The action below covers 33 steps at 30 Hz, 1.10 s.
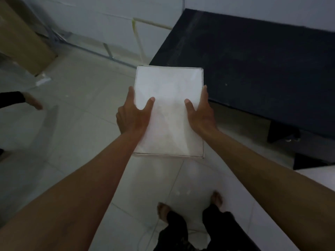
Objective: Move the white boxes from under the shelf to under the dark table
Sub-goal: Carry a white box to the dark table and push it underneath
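Observation:
A white box point(169, 87) is held in front of me above the tiled floor, its flat top facing up. My left hand point(131, 115) grips its left side with the thumb lying on top. On the opposite side my right hand point(201, 113) clasps it the same way. The dark table point(253, 60) stands to the right, and its near left corner sits just beyond the box's far edge. The space under the table is hidden from here.
A brown cardboard box point(21, 38) stands at the far left beside a metal frame point(87, 48) along the white wall. Another person's foot point(33, 101) shows at the left edge. My bare feet point(190, 205) are on the pale tiles below the box.

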{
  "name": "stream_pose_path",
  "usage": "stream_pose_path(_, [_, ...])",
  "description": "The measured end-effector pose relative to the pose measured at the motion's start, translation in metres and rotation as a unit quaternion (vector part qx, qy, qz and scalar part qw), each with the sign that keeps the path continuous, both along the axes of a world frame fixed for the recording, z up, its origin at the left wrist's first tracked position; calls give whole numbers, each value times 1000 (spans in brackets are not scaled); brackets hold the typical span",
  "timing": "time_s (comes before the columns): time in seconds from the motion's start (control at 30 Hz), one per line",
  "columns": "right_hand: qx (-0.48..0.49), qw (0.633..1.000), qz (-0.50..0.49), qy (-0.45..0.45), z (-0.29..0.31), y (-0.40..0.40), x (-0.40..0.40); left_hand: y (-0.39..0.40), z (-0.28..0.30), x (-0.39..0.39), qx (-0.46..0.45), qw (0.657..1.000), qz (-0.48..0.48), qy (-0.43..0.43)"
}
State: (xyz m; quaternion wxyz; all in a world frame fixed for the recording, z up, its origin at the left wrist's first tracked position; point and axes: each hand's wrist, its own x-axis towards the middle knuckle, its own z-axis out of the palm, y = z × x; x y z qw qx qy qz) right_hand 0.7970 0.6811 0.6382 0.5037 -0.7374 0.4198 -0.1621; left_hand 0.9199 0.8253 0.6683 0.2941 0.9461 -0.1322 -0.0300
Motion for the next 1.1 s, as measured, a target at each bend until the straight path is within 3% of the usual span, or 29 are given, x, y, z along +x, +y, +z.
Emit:
stream_pose_path(0.23, [-14,1000,-1,14,-29,20,-4,14,-26,8,34,996,-78,0])
stream_pose_path(0.7, [19,992,-95,77,-135,71,-1,41,-133,41,75,978,-155,117])
stream_pose_path(1.1, [6,988,-123,94,-296,37,37,-4,-295,90,61,970,-197,130])
